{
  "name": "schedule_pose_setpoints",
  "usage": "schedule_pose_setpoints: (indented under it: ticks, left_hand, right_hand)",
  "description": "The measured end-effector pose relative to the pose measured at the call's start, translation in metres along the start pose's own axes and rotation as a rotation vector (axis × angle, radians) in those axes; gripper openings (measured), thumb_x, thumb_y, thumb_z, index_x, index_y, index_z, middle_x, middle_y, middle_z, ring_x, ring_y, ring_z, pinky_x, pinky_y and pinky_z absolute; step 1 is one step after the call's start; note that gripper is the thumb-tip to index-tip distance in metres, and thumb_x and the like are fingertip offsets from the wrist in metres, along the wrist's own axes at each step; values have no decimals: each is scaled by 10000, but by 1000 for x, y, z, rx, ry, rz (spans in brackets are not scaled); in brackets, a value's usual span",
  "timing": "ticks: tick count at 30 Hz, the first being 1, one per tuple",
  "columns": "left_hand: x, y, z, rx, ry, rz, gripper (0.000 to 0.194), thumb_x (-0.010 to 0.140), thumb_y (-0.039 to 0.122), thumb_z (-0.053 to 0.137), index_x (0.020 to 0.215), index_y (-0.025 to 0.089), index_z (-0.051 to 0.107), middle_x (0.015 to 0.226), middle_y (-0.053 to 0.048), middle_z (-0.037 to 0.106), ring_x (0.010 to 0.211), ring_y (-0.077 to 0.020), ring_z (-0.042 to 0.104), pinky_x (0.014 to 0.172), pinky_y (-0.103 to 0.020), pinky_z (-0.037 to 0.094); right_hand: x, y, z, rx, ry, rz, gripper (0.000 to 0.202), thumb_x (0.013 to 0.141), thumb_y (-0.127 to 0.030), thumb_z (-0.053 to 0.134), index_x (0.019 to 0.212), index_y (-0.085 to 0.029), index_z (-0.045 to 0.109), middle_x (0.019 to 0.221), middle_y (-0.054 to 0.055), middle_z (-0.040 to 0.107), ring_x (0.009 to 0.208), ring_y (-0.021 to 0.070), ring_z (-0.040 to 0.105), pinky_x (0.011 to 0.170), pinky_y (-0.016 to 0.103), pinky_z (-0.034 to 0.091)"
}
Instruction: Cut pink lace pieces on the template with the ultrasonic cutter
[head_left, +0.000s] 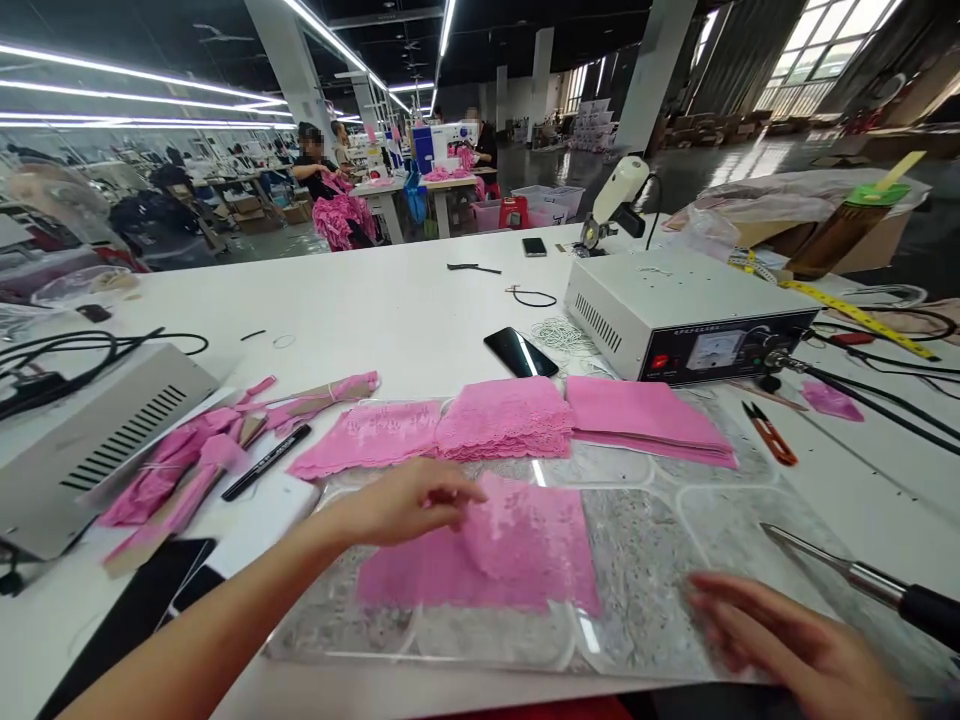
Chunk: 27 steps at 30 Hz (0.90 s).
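My left hand (409, 502) is over the near middle of the table, its thumb and fingers drawn together at the upper left edge of a pink lace piece (529, 530). That lace piece, slightly blurred, overlaps a plain pink fabric piece (412, 572) on the grey marbled mat (645, 570). Low at the right, my right hand (795, 640) hovers with fingers stretched out and nothing in them. Beyond its fingertips lies a soldering-iron-like tool (877, 580) with a pointed metal tip and black handle. Behind the mat's middle are stacks of pink lace (502, 420) and plain pink fabric (649, 415).
A grey power box (690, 310) stands at the back right, with orange-handled thread snips (771, 435) in front. A phone (520, 352) lies behind the stacks. Bundled pink strips (180, 465), a black marker (266, 462) and another grey box (112, 440) occupy the left.
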<state>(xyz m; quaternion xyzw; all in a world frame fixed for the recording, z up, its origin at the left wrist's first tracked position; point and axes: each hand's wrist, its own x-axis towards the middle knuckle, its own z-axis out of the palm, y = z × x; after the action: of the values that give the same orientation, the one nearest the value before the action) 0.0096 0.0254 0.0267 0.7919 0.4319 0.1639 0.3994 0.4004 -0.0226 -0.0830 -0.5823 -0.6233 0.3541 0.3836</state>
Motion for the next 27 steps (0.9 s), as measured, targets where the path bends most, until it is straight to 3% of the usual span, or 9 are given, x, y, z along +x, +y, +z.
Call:
schedule_pose_setpoints:
  ticks: [1,2,5,10,13,17,22,27]
  left_hand:
    - [-15,-7,3,4,32,-17,188,874,128,539,939,198,701,860,-19,677,763,-128,640,659,-222,482]
    - [-28,-13,7,3,59,-28,193,861,113,522,877,194,697,845,-15,674,751,-123,631,656,-218,475]
    - [-55,-24,16,-15,125,-46,232,827,66,471,828,188,668,839,-5,667,750,-114,614,676,-213,467]
    - [-77,-29,22,-53,197,-41,214,837,75,471,856,189,652,868,-7,672,799,-120,613,734,-229,475]
    - [-84,-30,23,-55,215,-39,196,860,94,480,872,188,652,909,-23,673,833,-125,616,769,-243,484]
    - [-93,-30,26,-18,218,-55,189,871,107,487,867,184,660,998,-50,667,887,-139,621,796,-257,499]
    - [-105,-32,33,56,226,-106,231,846,55,510,887,193,691,1170,-70,613,965,-146,621,806,-241,515]
    - [-114,-38,39,134,261,-122,271,840,11,518,892,201,703,1215,-76,581,1032,-164,612,871,-268,513]
  right_hand:
    - [13,-17,10,-24,-142,34,287,833,-467,639,949,-236,763,767,49,766,535,190,680,486,271,573]
    - [27,-33,20,-55,-195,16,303,809,-481,654,941,-232,766,810,58,770,592,201,694,493,273,568]
    - [68,-68,51,-173,-224,-140,313,817,-465,598,912,-211,754,811,68,752,677,213,689,585,311,560]
    - [100,-82,89,-397,-324,-309,244,820,-368,550,909,-207,710,765,43,683,611,178,606,585,322,495]
    - [98,-80,95,-426,-353,-383,178,838,-350,541,809,-227,667,766,37,678,628,183,616,568,311,487]
    - [79,-85,91,-313,-247,-596,159,851,-387,578,831,-248,653,717,16,670,519,163,602,455,280,486]
    - [46,-86,85,-226,-374,-963,134,846,-261,620,968,-272,675,823,31,725,665,172,713,543,221,584]
    - [34,-82,91,-308,-417,-1028,198,824,-221,636,1015,-247,684,868,53,738,725,175,733,598,210,615]
